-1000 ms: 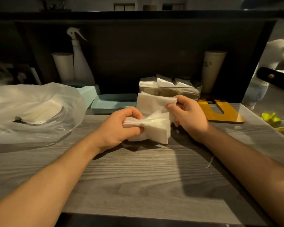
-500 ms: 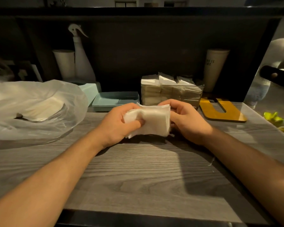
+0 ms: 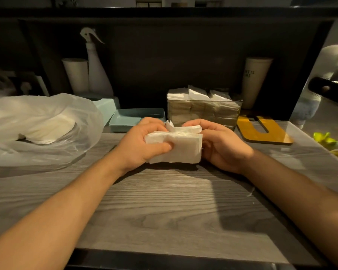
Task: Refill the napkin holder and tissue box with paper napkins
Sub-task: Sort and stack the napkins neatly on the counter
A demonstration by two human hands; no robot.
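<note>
A stack of white paper napkins (image 3: 183, 151) sits between both hands just above the grey wooden table (image 3: 164, 211). My left hand (image 3: 142, 143) grips its left end, thumb pressed on the front face. My right hand (image 3: 220, 145) curls round its right end, fingers over the top edge. Behind them stands a clear napkin holder (image 3: 203, 112) packed with white napkins. A light blue tissue box (image 3: 105, 108) stands at the back left, partly hidden by a plastic bag.
A clear plastic bag (image 3: 41, 129) with white napkins inside lies at the left. A blue tray (image 3: 133, 117), a spray bottle (image 3: 98, 73), a white roll (image 3: 76, 75), a tall cup (image 3: 256, 80) and a yellow board (image 3: 261, 131) line the back under a dark shelf.
The loose napkin that my right hand held up was brought down onto the stack. Both hands now squeeze the stack together, slightly lower and closer to the table.
</note>
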